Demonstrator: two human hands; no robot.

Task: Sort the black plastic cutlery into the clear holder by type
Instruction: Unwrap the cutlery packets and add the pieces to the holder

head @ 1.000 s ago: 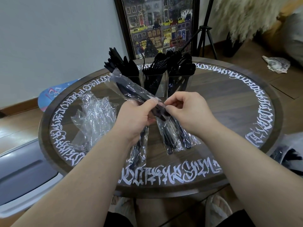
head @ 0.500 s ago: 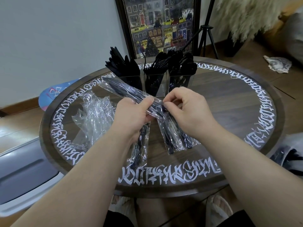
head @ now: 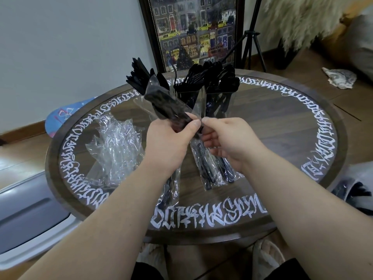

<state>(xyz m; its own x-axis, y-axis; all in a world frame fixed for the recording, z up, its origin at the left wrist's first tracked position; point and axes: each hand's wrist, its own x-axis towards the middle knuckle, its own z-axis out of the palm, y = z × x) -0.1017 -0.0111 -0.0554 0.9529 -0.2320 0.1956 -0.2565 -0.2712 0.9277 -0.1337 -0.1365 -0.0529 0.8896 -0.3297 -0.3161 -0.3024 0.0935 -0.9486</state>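
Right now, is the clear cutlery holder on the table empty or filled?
Filled. The clear holder stands upright, black cutlery bunched in each visible compartment, tops fanning above its rim.

Home living room: framed picture (head: 193, 31), wood floor (head: 323, 81).

You're holding a glossy, crinkled clear plastic sleeve (head: 161, 102). The cutlery (head: 203, 77) is black plastic, the holder (head: 198, 98) clear plastic. The table (head: 272, 122) is dark wood with a glossy top.
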